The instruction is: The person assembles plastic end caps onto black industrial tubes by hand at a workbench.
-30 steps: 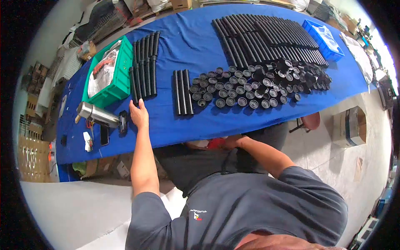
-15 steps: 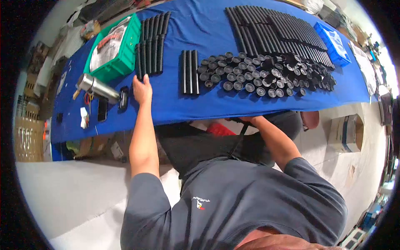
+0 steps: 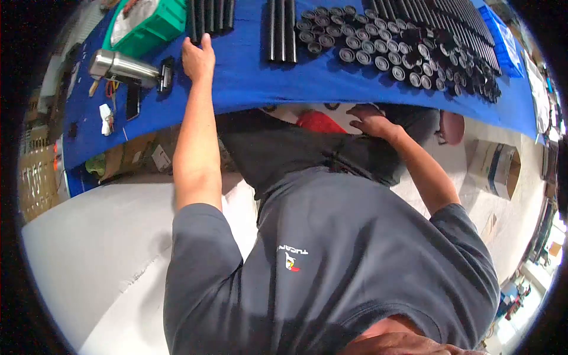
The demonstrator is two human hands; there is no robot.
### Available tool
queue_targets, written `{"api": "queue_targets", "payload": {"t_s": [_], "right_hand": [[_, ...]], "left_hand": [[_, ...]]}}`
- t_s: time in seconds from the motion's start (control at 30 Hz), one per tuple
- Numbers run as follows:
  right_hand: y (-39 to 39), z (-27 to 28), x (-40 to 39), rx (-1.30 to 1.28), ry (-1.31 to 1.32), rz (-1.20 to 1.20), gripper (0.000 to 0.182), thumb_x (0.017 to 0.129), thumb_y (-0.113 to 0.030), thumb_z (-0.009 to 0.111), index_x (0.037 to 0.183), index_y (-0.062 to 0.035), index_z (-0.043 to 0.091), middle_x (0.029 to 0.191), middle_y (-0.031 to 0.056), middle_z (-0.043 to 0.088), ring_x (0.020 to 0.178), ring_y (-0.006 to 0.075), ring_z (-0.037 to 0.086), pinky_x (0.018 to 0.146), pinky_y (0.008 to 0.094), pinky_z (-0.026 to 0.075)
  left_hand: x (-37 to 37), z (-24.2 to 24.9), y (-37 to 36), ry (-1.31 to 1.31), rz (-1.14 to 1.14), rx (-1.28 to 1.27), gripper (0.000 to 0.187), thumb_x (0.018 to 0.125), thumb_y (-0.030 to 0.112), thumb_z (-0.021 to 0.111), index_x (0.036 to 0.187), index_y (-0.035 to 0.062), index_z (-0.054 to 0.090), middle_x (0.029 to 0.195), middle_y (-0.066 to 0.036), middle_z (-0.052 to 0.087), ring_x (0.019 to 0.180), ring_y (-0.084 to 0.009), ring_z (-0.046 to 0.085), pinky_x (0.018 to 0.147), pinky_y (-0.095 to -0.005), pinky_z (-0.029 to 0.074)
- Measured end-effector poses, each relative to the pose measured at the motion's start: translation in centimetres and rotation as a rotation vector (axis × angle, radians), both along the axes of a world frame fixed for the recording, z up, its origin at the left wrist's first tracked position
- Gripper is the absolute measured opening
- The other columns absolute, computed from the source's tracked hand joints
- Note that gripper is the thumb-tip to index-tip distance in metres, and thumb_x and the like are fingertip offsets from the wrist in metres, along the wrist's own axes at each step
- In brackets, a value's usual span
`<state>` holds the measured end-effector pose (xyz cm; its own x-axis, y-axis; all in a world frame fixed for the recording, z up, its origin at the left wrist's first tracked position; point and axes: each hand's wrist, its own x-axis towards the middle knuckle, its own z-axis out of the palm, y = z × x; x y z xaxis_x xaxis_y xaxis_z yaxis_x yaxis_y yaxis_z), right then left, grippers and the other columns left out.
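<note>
My left hand (image 3: 199,59) is at the near end of a row of black tubes (image 3: 211,16) on the blue cloth. Its thumb and index finger lie either side of a tube's end, pinching it. My right hand (image 3: 375,124) is below the table edge, over my dark trousers, with fingers apart and nothing visible between them. Three more black tubes (image 3: 282,32) lie side by side to the right of the row. Round black caps (image 3: 367,46) are spread in a pile beside these, below a large stack of black tubes (image 3: 441,21).
A green crate (image 3: 148,29) stands at the left, with a steel cylinder (image 3: 127,66), a black phone-like object (image 3: 134,100) and small tools nearer me. At the right are a blue basket (image 3: 502,44) and, on the floor, a cardboard box (image 3: 496,168).
The view has tipped down, so the table sits higher in the frame. My right hand, partly hidden under the table edge before, now shows with spread fingers. My left hand stays by the tube ends.
</note>
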<state>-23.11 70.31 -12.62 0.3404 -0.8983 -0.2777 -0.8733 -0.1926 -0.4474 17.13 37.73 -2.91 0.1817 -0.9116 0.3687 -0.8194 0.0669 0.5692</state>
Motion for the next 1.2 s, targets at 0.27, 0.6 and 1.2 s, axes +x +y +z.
{"api": "queue_targets", "payload": {"t_s": [0.27,0.6,1.2], "right_hand": [[3.3,9.5,8.4,-0.273,-0.521,-0.087,0.023,0.095,-0.017,0.065,0.112,-0.0016,0.066,0.098,0.0199,0.065,0.096,0.0407,0.063,0.084,0.0483,0.052],[4.2,9.3,11.7,0.330,-0.536,-0.177,0.027,0.097,-0.022,0.066,0.100,0.0047,0.070,0.093,0.0225,0.068,0.085,0.0391,0.066,0.075,0.0443,0.051],[-2.0,7.9,12.6,0.375,-0.596,-0.023,0.029,0.096,-0.025,0.066,0.107,0.0021,0.071,0.100,0.0211,0.071,0.095,0.0380,0.069,0.084,0.0427,0.053]], "left_hand": [[0.2,-1.1,-0.6,0.005,0.008,-0.076,0.070,0.092,0.051,0.066,0.133,-0.0041,0.054,0.124,-0.027,0.065,0.115,-0.0445,0.063,0.098,-0.0519,0.049],[-0.7,-0.6,0.7,0.088,0.000,-0.142,0.063,0.092,0.037,0.068,0.132,-0.0094,0.052,0.130,-0.031,0.059,0.121,-0.0459,0.056,0.106,-0.0505,0.042],[-1.1,3.0,1.5,0.212,-0.081,-0.058,0.048,0.090,0.028,0.070,0.122,-0.0040,0.056,0.113,-0.028,0.063,0.106,-0.0474,0.060,0.091,-0.0551,0.047]]}}
